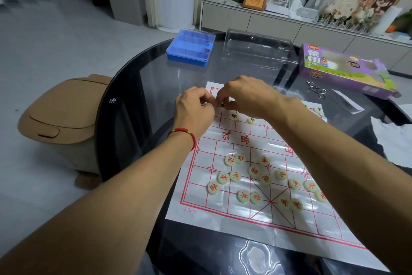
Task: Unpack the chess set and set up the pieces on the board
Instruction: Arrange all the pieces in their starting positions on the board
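Observation:
A white paper xiangqi board (223, 210) with red lines lies on the dark glass table. Several pale round pieces with red characters (254, 171) sit scattered on its near half. A few black-character pieces (234, 116) lie on the far half. Both hands meet over the board's far left corner. My left hand (196, 107) has its fingers pinched together, and my right hand (243, 96) pinches a black-character piece (221, 105) against the board there. Whether my left hand also touches that piece is hidden.
At the table's far side stand a blue plastic case (191, 47), a clear plastic tray (258, 48) and the purple game box (343, 67). A metal ring puzzle (316, 90) and white paper (394, 139) lie to the right. A tan bin (64, 114) stands left of the table.

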`<state>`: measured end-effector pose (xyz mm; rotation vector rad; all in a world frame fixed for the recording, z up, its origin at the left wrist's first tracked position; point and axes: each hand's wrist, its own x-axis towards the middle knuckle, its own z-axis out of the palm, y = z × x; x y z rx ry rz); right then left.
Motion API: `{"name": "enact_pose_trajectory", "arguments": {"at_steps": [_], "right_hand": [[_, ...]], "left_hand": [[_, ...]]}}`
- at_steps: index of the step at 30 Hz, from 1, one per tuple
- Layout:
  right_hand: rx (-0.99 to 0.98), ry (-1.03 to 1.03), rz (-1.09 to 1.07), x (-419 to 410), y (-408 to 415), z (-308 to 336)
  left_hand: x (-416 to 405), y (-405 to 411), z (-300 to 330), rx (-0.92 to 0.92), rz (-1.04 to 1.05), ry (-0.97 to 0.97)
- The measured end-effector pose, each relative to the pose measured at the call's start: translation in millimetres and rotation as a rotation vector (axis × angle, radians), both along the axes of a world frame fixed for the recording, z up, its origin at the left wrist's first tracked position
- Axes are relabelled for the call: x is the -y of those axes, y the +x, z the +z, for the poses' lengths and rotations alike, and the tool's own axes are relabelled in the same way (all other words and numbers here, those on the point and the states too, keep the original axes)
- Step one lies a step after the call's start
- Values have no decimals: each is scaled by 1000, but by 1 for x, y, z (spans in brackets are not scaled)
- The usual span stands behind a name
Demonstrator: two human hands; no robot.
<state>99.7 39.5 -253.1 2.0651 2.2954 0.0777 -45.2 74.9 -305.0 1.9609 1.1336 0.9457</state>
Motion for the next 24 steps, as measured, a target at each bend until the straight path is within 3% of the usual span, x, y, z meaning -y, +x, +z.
{"name": "enact_pose_trajectory", "arguments": {"at_steps": [8, 24], "right_hand": [[55, 3, -45, 1, 1, 3], [-21, 35, -59, -3, 3, -3]], "left_hand": [[-1, 1, -2, -7, 6, 6], [-3, 1, -4, -8, -1, 2]]}}
